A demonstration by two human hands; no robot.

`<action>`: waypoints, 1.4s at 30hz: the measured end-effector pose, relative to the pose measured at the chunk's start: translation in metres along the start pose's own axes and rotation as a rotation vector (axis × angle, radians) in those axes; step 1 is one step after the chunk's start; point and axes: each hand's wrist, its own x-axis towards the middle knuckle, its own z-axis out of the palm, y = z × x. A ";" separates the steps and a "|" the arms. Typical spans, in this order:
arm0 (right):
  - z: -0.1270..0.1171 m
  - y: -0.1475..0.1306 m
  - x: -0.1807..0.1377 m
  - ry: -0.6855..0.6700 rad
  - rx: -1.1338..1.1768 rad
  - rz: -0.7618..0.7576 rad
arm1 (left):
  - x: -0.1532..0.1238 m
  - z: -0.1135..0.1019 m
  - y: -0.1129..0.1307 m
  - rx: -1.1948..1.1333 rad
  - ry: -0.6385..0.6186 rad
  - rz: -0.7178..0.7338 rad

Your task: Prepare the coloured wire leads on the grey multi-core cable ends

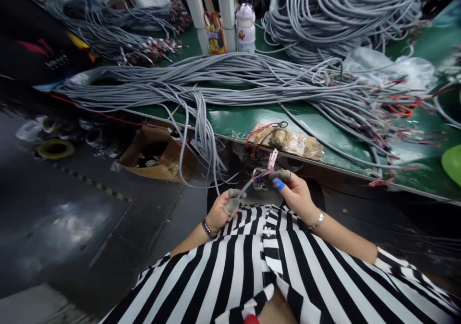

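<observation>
A grey cable (246, 187) slants up from the left hand (221, 210) to the right hand (296, 194), both hands pinched shut on it over the striped lap (fingertips taped), its frayed wire end (260, 176) beside a small pink piece (272, 159), below the green counter (245, 120) heaped with grey cable bundles (216, 81).

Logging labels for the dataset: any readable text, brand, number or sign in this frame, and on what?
No text reads clearly.
Small yellow packet with red handles by the white posts: dark print, too blurred to read.
White plastic bottle with lilac cap: small label mark, unreadable.
Black fabric with red and yellow marks at far left: faint pale lettering, too small to read.
Green tabletop: pale scribbles near its edge, illegible.
</observation>
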 end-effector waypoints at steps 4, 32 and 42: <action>-0.006 -0.002 0.005 0.056 0.031 0.031 | -0.007 -0.004 0.009 0.167 0.028 -0.004; -0.002 0.001 0.009 -0.403 0.017 0.166 | 0.016 0.001 0.037 -0.407 0.179 -0.078; 0.072 -0.032 0.040 -0.549 -0.145 -0.186 | -0.005 -0.005 0.022 -0.932 0.149 -0.146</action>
